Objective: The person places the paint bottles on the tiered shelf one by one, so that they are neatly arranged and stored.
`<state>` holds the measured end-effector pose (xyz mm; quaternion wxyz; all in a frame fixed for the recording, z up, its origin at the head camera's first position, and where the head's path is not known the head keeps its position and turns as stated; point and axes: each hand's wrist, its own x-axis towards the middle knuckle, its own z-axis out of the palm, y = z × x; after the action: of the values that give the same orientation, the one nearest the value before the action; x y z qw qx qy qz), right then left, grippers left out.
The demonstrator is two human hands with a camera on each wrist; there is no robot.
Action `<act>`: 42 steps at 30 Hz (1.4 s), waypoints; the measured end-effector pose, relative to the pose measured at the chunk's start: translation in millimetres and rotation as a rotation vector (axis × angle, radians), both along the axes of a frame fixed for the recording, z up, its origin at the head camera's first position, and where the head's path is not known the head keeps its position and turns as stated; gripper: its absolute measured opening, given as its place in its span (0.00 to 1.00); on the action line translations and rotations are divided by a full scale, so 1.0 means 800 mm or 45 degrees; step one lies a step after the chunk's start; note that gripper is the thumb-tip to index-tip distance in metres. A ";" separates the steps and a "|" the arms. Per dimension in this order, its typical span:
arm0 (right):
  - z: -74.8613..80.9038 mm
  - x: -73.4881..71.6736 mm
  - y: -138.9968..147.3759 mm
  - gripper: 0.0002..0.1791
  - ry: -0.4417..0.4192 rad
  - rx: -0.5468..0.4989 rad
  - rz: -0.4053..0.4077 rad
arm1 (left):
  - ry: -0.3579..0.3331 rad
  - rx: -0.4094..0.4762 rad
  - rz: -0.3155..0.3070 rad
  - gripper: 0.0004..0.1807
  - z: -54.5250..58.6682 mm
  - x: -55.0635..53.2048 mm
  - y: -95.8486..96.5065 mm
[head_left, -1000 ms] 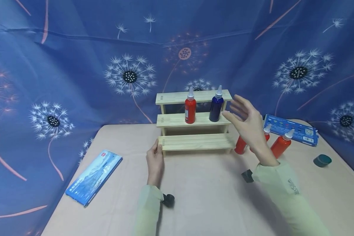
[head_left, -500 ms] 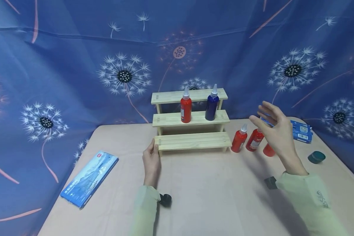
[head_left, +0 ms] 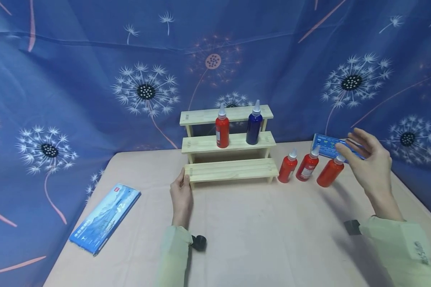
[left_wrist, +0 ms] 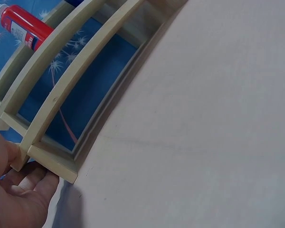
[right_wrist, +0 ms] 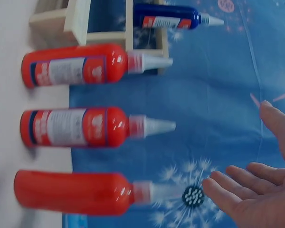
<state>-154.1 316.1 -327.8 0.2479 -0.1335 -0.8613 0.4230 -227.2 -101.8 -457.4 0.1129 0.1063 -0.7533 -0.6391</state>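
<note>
My left hand (head_left: 181, 197) grips the left end of the lowest step of a three-step wooden display shelf (head_left: 230, 170); the left wrist view shows the thumb above and fingers below the board. On the middle step stand a red squeeze bottle (head_left: 222, 132) and a dark blue squeeze bottle (head_left: 254, 128), both with pointed nozzle caps. My right hand (head_left: 371, 167) is in the air with nothing in it, fingers spread from the thumb. It is just right of three red bottles standing on the table; the nearest is the rightmost red bottle (head_left: 330, 173).
A flat blue box (head_left: 105, 219) lies on the table at the left. Another blue box (head_left: 325, 144) lies behind the red bottles, partly covered by the right hand. A blue curtain with dandelion prints (head_left: 75, 99) hangs along the table's back.
My right hand has moved away from the blue bottle to the right, past the three red bottles, staying open. The left hand keeps its grip on the shelf. The head view has shifted slightly.
</note>
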 end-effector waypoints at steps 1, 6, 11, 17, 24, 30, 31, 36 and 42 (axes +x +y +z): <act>-0.002 0.001 0.004 0.36 -0.001 -0.012 -0.014 | -0.006 0.004 0.002 0.23 0.000 0.000 0.000; -0.015 0.005 0.021 0.37 -0.046 -0.059 -0.060 | -0.010 0.018 0.003 0.23 0.000 -0.001 0.001; -0.037 0.005 0.030 0.39 -0.132 -0.079 -0.082 | -0.014 0.030 0.016 0.23 0.000 -0.001 0.001; -0.073 -0.002 0.037 0.44 -0.212 -0.137 -0.048 | -0.028 0.031 0.010 0.23 0.000 -0.002 0.001; -0.104 -0.014 0.040 0.49 -0.360 -0.183 -0.033 | -0.017 0.024 0.007 0.23 0.000 -0.002 0.000; -0.118 -0.023 0.036 0.51 -0.395 -0.180 -0.056 | -0.010 0.029 0.003 0.23 0.000 -0.002 0.000; -0.118 -0.025 0.035 0.51 -0.406 -0.184 -0.060 | -0.005 0.030 0.003 0.23 0.000 -0.002 0.000; -0.119 -0.031 0.034 0.51 -0.456 -0.191 -0.050 | 0.001 0.020 0.000 0.23 0.000 -0.003 -0.001; -0.123 -0.036 0.034 0.48 -0.470 -0.158 -0.022 | 0.001 0.016 0.003 0.23 -0.001 -0.004 -0.001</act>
<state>-182.9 342.9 -426.3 0.0805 -0.2312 -0.8633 0.4413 -230.5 -102.5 -458.5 0.1132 0.1079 -0.7492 -0.6436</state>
